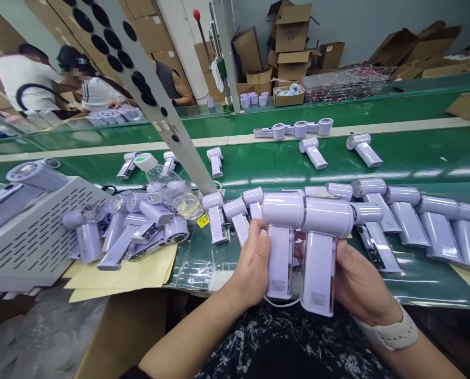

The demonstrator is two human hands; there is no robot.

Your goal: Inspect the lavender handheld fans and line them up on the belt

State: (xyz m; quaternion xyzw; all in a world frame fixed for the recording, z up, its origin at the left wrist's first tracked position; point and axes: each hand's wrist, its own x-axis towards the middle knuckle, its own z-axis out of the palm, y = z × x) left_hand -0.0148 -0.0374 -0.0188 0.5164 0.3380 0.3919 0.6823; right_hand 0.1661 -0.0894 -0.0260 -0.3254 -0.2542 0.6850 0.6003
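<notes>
Two lilac handheld fans, shaped like small hair dryers, are held upright side by side in front of me. My left hand point(253, 258) is closed around the left fan point(279, 258), with its thumb along the near edge of the handle. The right fan point(317, 263) is gripped from its far side by my right hand point(357, 284), whose fingers are partly hidden behind it. Their heads touch or nearly touch. A thin white cable point(280, 304) loops below the two handles. More lilac fans point(215, 218) lie on the bench just beyond my hands.
At left, a pile of fans point(120, 221) lies on yellow sheets point(140, 273) beside a slotted grey box point(57, 231). A plastic bottle point(164, 181) leans near a slanted metal post point(172, 126). Several fans lie along the green conveyor point(258, 163). Coworkers point(96, 92) are at far left.
</notes>
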